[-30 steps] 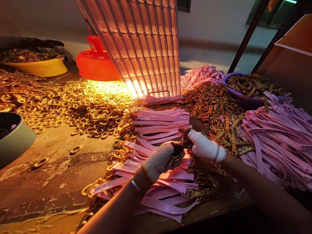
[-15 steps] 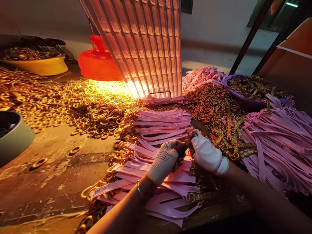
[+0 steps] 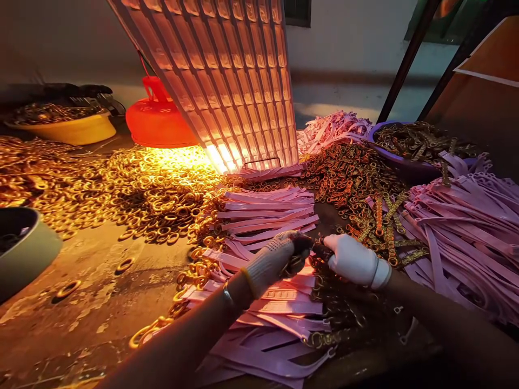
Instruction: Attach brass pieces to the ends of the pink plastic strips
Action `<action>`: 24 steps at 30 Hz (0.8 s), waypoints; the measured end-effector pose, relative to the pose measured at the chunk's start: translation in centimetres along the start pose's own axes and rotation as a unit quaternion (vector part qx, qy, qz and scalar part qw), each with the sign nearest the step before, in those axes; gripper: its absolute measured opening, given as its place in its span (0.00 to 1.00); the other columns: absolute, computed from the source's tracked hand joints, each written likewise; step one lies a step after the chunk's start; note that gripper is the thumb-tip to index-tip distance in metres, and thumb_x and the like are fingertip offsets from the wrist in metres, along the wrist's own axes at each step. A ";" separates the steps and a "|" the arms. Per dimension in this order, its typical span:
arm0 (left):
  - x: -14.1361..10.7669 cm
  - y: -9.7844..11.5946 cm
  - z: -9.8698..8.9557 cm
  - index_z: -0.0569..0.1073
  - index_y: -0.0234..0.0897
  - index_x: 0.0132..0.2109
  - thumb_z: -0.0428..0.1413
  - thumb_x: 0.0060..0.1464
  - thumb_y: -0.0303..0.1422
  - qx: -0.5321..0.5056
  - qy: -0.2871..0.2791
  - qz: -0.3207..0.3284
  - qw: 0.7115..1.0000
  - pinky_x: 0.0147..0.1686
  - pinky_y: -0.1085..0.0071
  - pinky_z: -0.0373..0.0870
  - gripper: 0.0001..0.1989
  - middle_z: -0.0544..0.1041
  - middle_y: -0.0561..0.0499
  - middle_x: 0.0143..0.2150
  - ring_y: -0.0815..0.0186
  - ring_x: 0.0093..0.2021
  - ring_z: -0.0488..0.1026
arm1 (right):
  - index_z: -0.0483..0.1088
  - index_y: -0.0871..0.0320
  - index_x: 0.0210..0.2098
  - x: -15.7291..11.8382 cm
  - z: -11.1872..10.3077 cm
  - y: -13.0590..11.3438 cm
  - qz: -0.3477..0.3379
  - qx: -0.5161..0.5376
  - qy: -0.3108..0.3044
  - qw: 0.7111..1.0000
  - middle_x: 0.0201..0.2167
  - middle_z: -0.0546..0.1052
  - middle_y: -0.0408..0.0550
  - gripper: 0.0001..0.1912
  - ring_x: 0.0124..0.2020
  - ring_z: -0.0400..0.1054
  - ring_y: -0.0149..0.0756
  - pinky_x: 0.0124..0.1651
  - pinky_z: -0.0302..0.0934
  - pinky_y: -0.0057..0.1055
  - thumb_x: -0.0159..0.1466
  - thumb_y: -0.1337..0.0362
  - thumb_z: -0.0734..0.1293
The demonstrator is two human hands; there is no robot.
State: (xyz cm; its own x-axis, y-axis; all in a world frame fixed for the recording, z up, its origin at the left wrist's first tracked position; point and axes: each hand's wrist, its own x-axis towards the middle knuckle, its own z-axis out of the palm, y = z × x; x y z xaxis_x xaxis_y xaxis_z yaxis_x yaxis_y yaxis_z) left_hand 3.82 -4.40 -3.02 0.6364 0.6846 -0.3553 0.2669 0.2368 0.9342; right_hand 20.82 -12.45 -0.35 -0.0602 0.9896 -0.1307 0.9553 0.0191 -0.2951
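Observation:
Both hands wear pale gloves with dark fingertips and meet above a row of pink straps (image 3: 279,294). My left hand (image 3: 279,256), in a dotted knit glove, is closed; gold rings show under its fingers. My right hand (image 3: 354,259), in a white glove, is pinched closed close beside it. Whatever sits between the fingertips is too small and dark to make out. Gold rings are fixed at the straps' left ends, and gold chain pieces (image 3: 324,339) lie at their right ends. Another stack of pink straps (image 3: 267,208) lies just beyond the hands.
Loose gold rings (image 3: 158,200) are heaped at the left under a red lamp (image 3: 160,121). A ribbed panel (image 3: 243,97) stands behind. Gold links (image 3: 352,173), a purple basin (image 3: 389,151) and more pink straps (image 3: 458,232) lie right; a green bowl (image 3: 30,259) sits left.
The view has shifted slightly. My right hand has moved a little down and right, and my left hand has turned flatter, fingertips still near the right hand's.

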 end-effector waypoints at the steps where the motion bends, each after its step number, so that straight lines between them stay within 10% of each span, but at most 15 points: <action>1: 0.7 0.5 -0.2 0.69 0.36 0.29 0.53 0.54 0.41 0.041 0.010 0.000 0.999 0.18 0.76 0.59 0.13 0.64 0.55 0.20 0.74 0.16 0.58 | 0.74 0.60 0.35 0.0 0.0 0.7 0.018 -0.002 0.031 0.999 0.34 0.80 0.54 0.07 0.34 0.72 0.38 0.35 0.55 0.29 0.62 0.68 0.63; 5: 4.7 2.0 -1.1 0.74 0.35 0.33 0.53 0.58 0.39 0.168 0.058 0.020 0.984 0.20 0.73 0.59 0.13 0.67 0.53 0.20 0.71 0.18 0.61 | 0.74 0.61 0.38 -0.1 0.3 4.0 0.086 0.042 0.138 0.986 0.34 0.79 0.54 0.13 0.35 0.71 0.41 0.37 0.58 0.29 0.55 0.74 0.62; 16: 9.7 0.5 2.3 0.78 0.36 0.42 0.56 0.50 0.22 0.427 0.112 0.108 0.891 0.50 0.60 0.69 0.12 0.77 0.41 0.46 0.54 0.48 0.75 | 0.74 0.59 0.43 -1.4 2.8 6.0 0.107 0.086 0.157 0.978 0.33 0.80 0.51 0.15 0.34 0.73 0.40 0.36 0.60 0.27 0.55 0.73 0.65; 20: 8.4 0.6 1.0 0.78 0.37 0.42 0.57 0.51 0.25 0.396 0.114 0.130 0.902 0.45 0.68 0.71 0.11 0.78 0.44 0.45 0.56 0.47 0.75 | 0.74 0.60 0.47 -1.6 2.3 5.0 0.105 0.071 0.133 0.983 0.34 0.81 0.52 0.18 0.34 0.74 0.42 0.37 0.61 0.29 0.57 0.73 0.64; 24: 5.1 0.9 -1.0 0.77 0.34 0.35 0.56 0.56 0.36 0.326 0.088 0.101 0.936 0.24 0.73 0.67 0.10 0.74 0.50 0.26 0.66 0.25 0.71 | 0.73 0.58 0.51 -1.5 2.1 3.7 0.032 0.083 0.144 0.986 0.40 0.81 0.51 0.23 0.42 0.74 0.41 0.45 0.63 0.29 0.58 0.76 0.62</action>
State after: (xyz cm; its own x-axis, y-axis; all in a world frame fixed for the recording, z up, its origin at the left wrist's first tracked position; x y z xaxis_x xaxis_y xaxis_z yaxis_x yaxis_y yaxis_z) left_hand 6.58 0.01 -3.94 0.6076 0.7866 -0.1098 0.5759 -0.3411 0.7429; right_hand 23.81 -14.19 -3.18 0.1066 0.9880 0.1118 0.8926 -0.0455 -0.4486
